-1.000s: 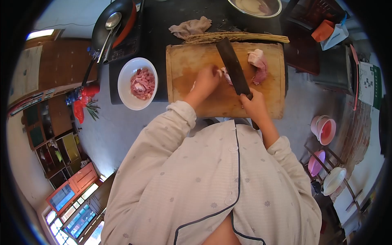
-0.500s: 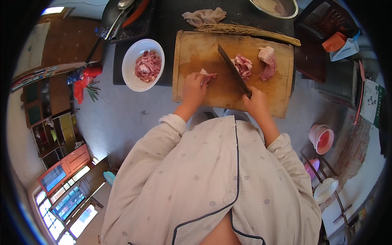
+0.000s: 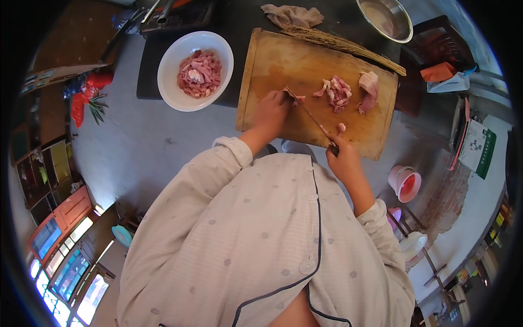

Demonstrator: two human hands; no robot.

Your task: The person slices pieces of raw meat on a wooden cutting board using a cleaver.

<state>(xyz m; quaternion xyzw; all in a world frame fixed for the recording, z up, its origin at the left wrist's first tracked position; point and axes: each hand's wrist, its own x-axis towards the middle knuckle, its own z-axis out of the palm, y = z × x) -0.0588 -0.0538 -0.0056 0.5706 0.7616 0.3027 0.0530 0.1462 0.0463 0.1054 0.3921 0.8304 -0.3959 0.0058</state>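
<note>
My right hand [image 3: 343, 154] grips the handle of a kitchen knife [image 3: 309, 112], whose blade appears nearly edge-on above the wooden cutting board [image 3: 305, 68]. The blade's far end meets a small piece of raw meat [image 3: 298, 100]. Curled fingers of my left hand [image 3: 272, 113] press on that meat at the board's left side; part of it is hidden. Right of the blade lie a heap of cut meat [image 3: 338, 94], a longer chunk of meat [image 3: 369, 92] and a small scrap [image 3: 341, 128].
A white bowl [image 3: 168, 82] of meat strips [image 3: 199, 76] stands left of the board on the dark table [image 3: 148, 73]. Dry stalks [image 3: 348, 49] lie along the board's far edge, with a cloth [image 3: 292, 16] behind. A metal basin [image 3: 400, 24] stands at the back right.
The knife has swung left and turned edge-on, down onto the meat by my left hand. A small scrap now shows near my right hand. The whole view has shifted slightly.
</note>
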